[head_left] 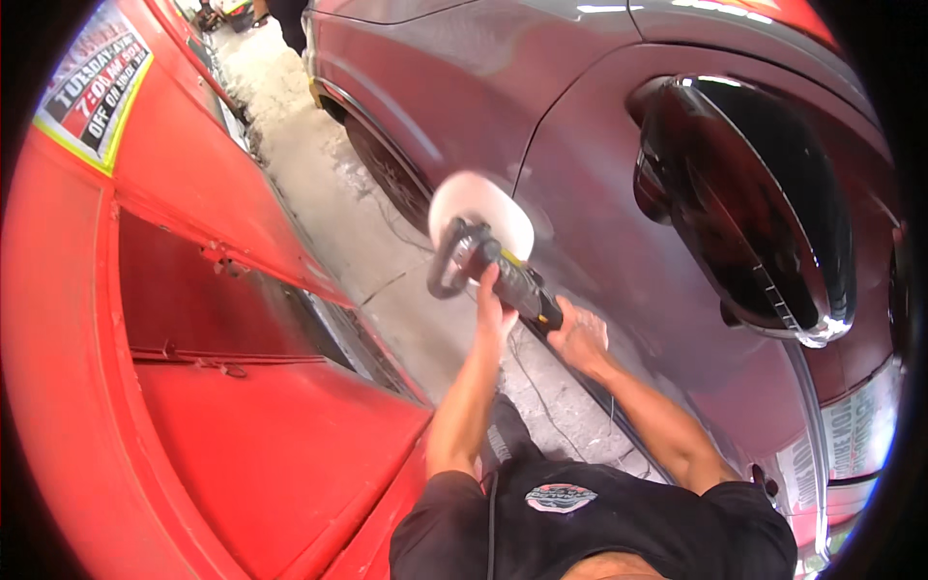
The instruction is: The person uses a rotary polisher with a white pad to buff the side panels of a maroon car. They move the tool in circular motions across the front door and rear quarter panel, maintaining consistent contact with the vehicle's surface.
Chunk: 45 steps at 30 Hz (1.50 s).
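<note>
A black car polisher (527, 293) with a D-shaped front handle is held between my two hands. Its round white pad (480, 205) looks smeared by motion and lies against or very close to the side of the grey car (590, 174), near a panel seam. My left hand (494, 306) is closed around the polisher's body behind the head, thumb up along its side. At the rear end of the tool, my right hand (578, 336) grips the handle. The D-shaped handle (446, 263) has no hand on it.
A large black side mirror (764, 213) juts from the car at right. On the left stands a red metal wall (271, 435) with a poster (97, 92). A thin cord (541, 401) runs down to the concrete floor (324, 184). Another person's dark-clothed leg (292, 24) shows at the top.
</note>
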Each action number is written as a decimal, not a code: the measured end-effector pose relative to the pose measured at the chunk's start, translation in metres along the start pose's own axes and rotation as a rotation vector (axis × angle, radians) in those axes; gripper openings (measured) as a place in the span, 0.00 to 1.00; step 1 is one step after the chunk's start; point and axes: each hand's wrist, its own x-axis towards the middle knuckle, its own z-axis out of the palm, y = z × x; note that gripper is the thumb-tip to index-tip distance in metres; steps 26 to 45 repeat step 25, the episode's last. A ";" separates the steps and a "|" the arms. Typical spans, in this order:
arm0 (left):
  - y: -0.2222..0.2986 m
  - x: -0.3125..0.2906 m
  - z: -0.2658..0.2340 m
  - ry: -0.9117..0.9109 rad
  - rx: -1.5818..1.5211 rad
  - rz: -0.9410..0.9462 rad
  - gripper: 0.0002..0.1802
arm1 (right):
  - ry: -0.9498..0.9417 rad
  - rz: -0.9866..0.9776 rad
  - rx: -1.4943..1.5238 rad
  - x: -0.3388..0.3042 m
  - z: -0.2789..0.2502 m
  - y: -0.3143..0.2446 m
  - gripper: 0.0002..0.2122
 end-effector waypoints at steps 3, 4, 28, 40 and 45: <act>0.068 0.022 0.055 -0.066 0.132 0.075 0.28 | 0.110 -0.077 0.131 0.031 -0.024 -0.057 0.25; 0.085 0.023 0.078 -0.134 0.166 0.101 0.28 | 0.156 -0.097 0.168 0.036 -0.032 -0.069 0.25; 0.026 -0.067 0.123 -0.294 0.517 0.004 0.22 | 0.347 -0.031 0.257 -0.070 -0.022 -0.006 0.18; 0.026 -0.067 0.123 -0.294 0.517 0.004 0.22 | 0.347 -0.031 0.257 -0.070 -0.022 -0.006 0.18; 0.026 -0.067 0.123 -0.294 0.517 0.004 0.22 | 0.347 -0.031 0.257 -0.070 -0.022 -0.006 0.18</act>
